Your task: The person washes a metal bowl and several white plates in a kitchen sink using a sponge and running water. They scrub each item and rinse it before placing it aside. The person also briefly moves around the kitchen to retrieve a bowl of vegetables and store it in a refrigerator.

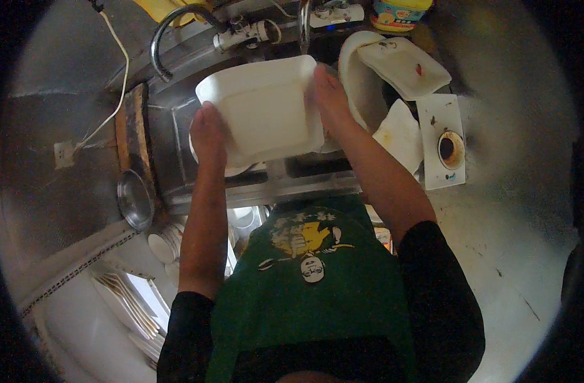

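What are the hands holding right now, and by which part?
A white dish, held by opposite sides: left hand at its left edge, right hand at its right.

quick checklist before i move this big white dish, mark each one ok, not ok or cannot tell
1. Left hand on the white dish: ok, at its left side.
2. Right hand on it: ok, at its right side.
3. Dish spotless: cannot tell, picture too dim.
4. Straight spout shut off: cannot tell.
5. Square dish at right clean: not ok, reddish scrap on it.
6. Small bowl clean: not ok, dark residue inside.
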Tool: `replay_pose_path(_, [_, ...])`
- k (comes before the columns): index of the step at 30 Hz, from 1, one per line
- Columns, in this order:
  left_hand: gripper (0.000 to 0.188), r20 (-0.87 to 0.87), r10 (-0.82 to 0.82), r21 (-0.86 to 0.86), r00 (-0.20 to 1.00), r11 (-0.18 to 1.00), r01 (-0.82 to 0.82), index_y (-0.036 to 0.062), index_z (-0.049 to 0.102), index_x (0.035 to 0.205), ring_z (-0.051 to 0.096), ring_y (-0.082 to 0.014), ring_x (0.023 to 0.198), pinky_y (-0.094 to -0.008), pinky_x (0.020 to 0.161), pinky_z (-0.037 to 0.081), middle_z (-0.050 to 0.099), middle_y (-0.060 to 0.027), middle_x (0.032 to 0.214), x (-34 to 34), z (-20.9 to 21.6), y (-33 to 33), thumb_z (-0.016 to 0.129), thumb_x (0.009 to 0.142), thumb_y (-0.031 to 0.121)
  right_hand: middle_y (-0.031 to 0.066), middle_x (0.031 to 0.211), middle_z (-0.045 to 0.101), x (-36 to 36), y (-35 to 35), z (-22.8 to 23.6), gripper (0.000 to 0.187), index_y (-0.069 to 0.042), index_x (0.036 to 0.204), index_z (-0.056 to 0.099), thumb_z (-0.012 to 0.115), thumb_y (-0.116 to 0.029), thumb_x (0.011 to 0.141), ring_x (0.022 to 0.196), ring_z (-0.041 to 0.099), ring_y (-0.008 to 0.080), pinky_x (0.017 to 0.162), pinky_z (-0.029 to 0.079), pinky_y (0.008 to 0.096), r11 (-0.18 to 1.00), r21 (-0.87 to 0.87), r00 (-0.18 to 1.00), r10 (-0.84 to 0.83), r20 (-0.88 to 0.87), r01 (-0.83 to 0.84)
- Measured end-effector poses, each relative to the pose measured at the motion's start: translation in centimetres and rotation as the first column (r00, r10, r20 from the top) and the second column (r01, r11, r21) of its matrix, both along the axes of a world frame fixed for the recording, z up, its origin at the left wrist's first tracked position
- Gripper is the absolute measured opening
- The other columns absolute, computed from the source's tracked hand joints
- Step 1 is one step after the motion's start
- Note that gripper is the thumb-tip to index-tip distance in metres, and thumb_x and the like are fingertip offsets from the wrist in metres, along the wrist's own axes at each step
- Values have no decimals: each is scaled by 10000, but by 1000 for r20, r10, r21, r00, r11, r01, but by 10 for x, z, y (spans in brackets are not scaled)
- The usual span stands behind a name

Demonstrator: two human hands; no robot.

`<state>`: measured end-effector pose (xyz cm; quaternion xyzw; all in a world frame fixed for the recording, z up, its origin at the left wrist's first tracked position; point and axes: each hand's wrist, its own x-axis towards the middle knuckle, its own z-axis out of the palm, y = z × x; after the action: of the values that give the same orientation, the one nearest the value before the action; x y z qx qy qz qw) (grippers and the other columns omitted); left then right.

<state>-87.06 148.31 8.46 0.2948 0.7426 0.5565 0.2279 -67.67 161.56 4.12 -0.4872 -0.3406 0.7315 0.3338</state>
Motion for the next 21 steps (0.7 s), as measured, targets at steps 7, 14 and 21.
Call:
replay_pose_path(7, [452,-33,16,155,999,988,-10,7,551,984,485,-157,761,-297,655,402,578,-78,926,1,4,-5,328,939,397,92,1147,526,29,-25,46,509,-64,1199,468,432,-467,889,1029,479,202,917,336,449,848,-529,935,-218,-279,40])
replay_pose_path(14, [351,-308,-285,234,908,902,363,4,526,770,413,-305,1081,-384,938,298,544,-178,1152,14,31,22,376,861,308,99,1062,546,60,-31,-40,299,-56,1046,497,547,-187,782,921,510,237,818,407,366,998,22,972,65,-227,-62])
replay_pose_path(21, [155,-257,-721,148,644,629,763,52,559,807,262,-318,1309,-456,1060,192,463,-160,1290,11,23,34,464,732,149,126,1122,535,110,-17,12,506,-9,1190,451,585,-49,704,994,538,264,858,468,386,894,-343,792,22,-610,-289])
